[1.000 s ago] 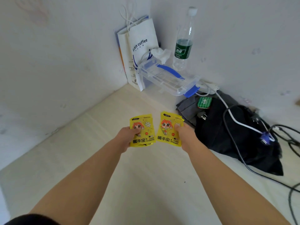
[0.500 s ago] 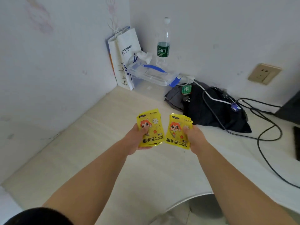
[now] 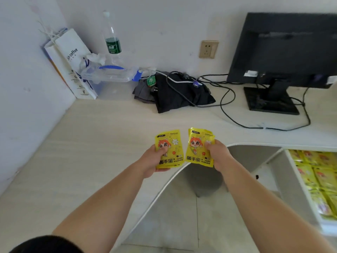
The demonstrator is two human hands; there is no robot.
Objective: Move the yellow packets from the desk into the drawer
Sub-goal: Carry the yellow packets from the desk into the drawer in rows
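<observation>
My left hand (image 3: pixel 152 161) grips a small stack of yellow hand-warmer packets (image 3: pixel 172 145), thumb pressed on the cartoon face. My right hand (image 3: pixel 219 156) grips a second small stack of the same yellow packets (image 3: pixel 196 148). Both stacks are held upright side by side, lifted over the curved front edge of the pale desk (image 3: pixel 91 143). At the right edge, the white drawer (image 3: pixel 299 181) stands pulled out below the desktop, with several yellow packets (image 3: pixel 317 176) lying inside it.
A black monitor (image 3: pixel 284 52) stands at the back right with cables (image 3: pixel 237 114) trailing over the desk. Dark folded clothing (image 3: pixel 182 95), a clear lidded box (image 3: pixel 109 77), a water bottle (image 3: pixel 112 39) and a white paper bag (image 3: pixel 71 61) fill the back corner. A grey bin (image 3: pixel 202 181) sits under the desk.
The view has swung right and pulled back, bringing the monitor and the pulled-out drawer into sight. Both hands, each still holding packets, have come back from the corner to the desk's front edge.
</observation>
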